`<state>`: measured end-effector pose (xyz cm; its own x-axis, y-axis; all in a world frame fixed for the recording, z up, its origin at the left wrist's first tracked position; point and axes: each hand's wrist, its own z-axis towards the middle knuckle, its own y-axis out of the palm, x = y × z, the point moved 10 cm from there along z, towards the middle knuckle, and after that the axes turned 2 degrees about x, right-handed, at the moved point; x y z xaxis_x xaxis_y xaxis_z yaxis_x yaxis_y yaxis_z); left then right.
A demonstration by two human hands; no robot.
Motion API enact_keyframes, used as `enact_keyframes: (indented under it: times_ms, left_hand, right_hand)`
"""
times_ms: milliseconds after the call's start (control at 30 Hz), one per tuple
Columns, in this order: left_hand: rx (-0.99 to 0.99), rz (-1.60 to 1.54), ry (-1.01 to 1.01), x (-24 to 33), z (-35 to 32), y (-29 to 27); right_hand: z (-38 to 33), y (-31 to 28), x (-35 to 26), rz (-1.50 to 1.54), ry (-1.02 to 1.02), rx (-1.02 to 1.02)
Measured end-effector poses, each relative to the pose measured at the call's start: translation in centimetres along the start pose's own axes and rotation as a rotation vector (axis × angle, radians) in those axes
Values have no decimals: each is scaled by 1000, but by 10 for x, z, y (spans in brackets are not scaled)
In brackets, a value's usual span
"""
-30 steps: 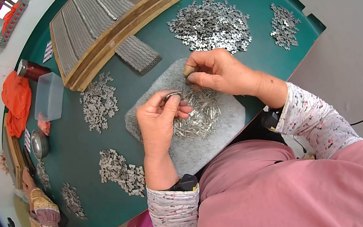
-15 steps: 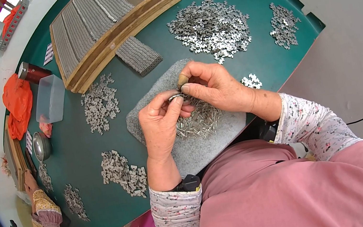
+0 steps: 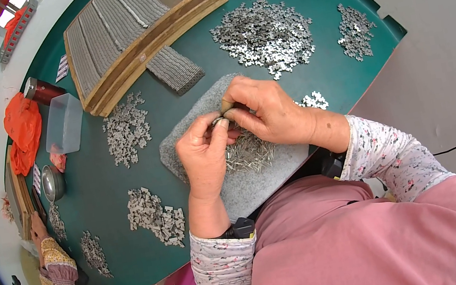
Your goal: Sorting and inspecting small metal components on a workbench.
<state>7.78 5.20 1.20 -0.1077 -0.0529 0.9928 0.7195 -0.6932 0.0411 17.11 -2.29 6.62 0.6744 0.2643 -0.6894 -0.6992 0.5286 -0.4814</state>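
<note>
My left hand point(image 3: 203, 156) is closed, thumb and fingers pinching a small dark metal piece point(image 3: 216, 121) with a curved, shiny edge. Fingertips of my right hand point(image 3: 277, 110) press together right against it; whatever they hold is too small to make out. Yellowish coverings show on the right thumb and forefinger tips. Below both hands, a heap of thin metal pins point(image 3: 251, 154) lies on a grey felt-like mat point(image 3: 249, 192), partly hidden by the right hand. A small cluster of shiny metal pieces point(image 3: 313, 101) sits beside my right wrist.
A wooden tray point(image 3: 152, 43) of grey metal rows stands at the back, a loose block of rows point(image 3: 175, 69) before it. Large metal-piece heaps point(image 3: 264, 35) and smaller ones point(image 3: 156, 217) cover the green table point(image 3: 111, 206). A clear box point(image 3: 63, 124) and a co-worker's hand point(image 3: 39, 228) are left.
My right fingertips have shifted slightly left and down, closing in on the piece at my left fingertips. Less of that piece shows now. The heaps look unchanged.
</note>
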Motion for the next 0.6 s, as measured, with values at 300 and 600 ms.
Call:
enact_keyframes:
  times_ms: [300, 600]
  left_hand:
    - [15, -361, -152, -11, 3, -11]
    - [9, -596, -213, -21, 4, -11]
  right_hand:
    - [15, 2, -27, -77, -222, -79]
    - [36, 8, -36, -107, -320, -161]
